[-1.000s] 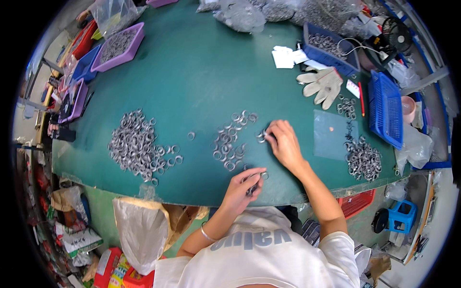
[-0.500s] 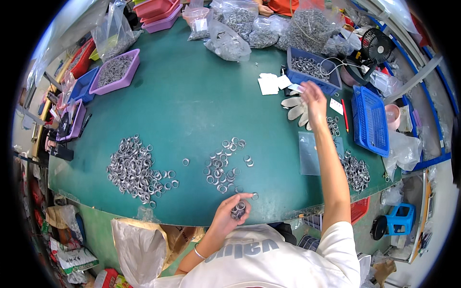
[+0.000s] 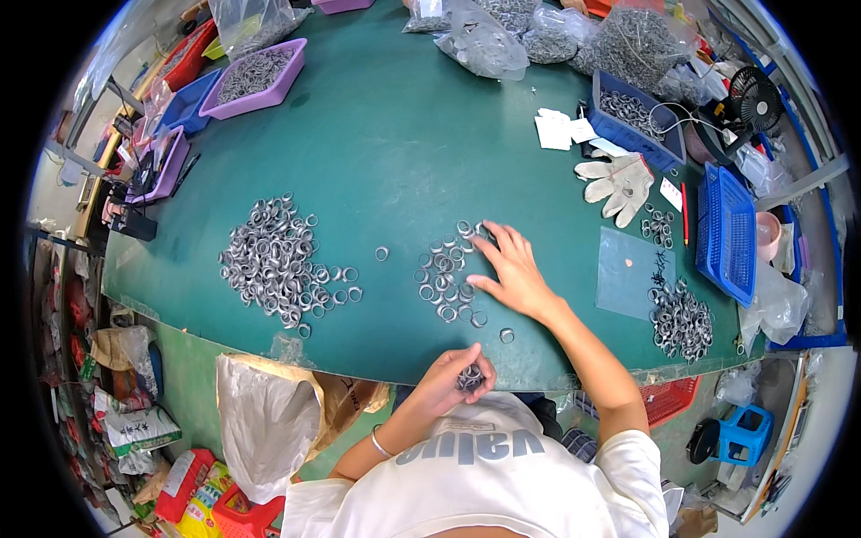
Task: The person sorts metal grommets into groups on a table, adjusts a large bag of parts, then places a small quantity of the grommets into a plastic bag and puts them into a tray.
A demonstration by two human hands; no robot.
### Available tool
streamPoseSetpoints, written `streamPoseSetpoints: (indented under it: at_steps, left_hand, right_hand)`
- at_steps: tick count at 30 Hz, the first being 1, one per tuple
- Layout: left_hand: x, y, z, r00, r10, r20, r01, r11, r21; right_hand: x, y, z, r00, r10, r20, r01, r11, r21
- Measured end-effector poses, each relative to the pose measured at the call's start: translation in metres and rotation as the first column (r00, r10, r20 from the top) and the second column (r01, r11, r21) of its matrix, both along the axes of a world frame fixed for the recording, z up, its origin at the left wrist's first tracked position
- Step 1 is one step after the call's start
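My left hand (image 3: 456,378) is at the table's front edge, fingers curled round a small bunch of grey metal rings (image 3: 469,377). My right hand (image 3: 516,276) reaches over the right side of a loose middle group of rings (image 3: 439,265). Its fingers are spread, with the fingertips at the group's edge; nothing shows gripped in them. One stray ring (image 3: 507,335) lies between my two hands, near the edge. To the left is a larger heap of rings (image 3: 269,255), and a single ring (image 3: 382,254) sits between heap and group.
Another ring pile (image 3: 682,321) lies at the right, beside a clear plastic sheet (image 3: 628,269). Beyond are a white glove (image 3: 619,184), a red pencil (image 3: 685,213), blue baskets (image 3: 728,235) and a blue bin of rings (image 3: 596,97). A purple tray (image 3: 291,79) stands far left.
My right hand has come from beside the far-right bin back to the middle ring group. My left hand keeps its bunch of rings. The whole view has shifted.
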State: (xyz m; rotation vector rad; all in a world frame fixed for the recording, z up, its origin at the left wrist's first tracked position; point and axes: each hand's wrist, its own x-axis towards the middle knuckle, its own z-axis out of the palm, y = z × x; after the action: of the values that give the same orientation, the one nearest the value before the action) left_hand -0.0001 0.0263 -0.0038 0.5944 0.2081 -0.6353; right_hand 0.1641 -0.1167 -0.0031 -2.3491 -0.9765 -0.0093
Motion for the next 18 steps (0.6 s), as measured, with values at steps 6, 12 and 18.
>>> streamPoseSetpoints:
  at_steps: [6,12,18]
  left_hand:
    - [-0.001,0.004,0.012,0.992,0.082,-0.094,-0.091,0.991,-0.096]
    - [-0.003,-0.002,0.008,0.995,0.068,-0.068,-0.067,0.998,0.008]
    - [-0.005,-0.006,0.007,0.992,0.017,-0.128,-0.011,0.999,0.043]
  right_hand:
    - [-0.055,-0.024,0.002,0.998,0.060,0.001,-0.060,0.998,-0.017]
    - [-0.067,-0.039,-0.004,0.996,-0.090,-0.014,0.090,0.946,0.313]
    - [-0.063,-0.041,-0.005,0.911,-0.289,-0.295,0.395,0.818,0.419]
